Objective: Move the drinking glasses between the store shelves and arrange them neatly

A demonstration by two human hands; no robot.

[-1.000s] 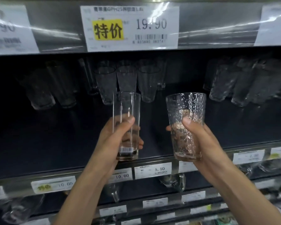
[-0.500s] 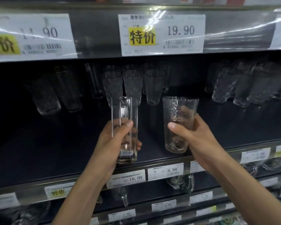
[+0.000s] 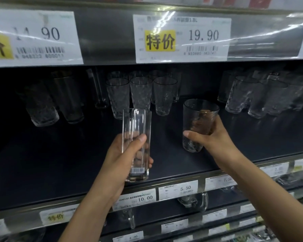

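My left hand (image 3: 122, 159) grips a tall straight clear glass (image 3: 136, 145) with a barcode sticker near its base, held upright above the front edge of the dark shelf (image 3: 59, 163). My right hand (image 3: 212, 140) grips a wider textured tumbler (image 3: 198, 124), held upright further in over the shelf, its base at or just above the surface. Behind them stands a row of three textured glasses (image 3: 141, 95) with more behind.
Glasses (image 3: 56, 100) stand at the back left and a cluster of textured tumblers (image 3: 262, 96) at the back right. The upper shelf edge with price tags (image 3: 182, 37) overhangs. Below, price labels (image 3: 178, 189) line the front rail, and handled mugs (image 3: 194, 201) sit on lower shelves.
My right hand has carried the textured tumbler deeper into the shelf and lower. My left hand with the tall glass has stayed about where it was. The camera view has shifted left.
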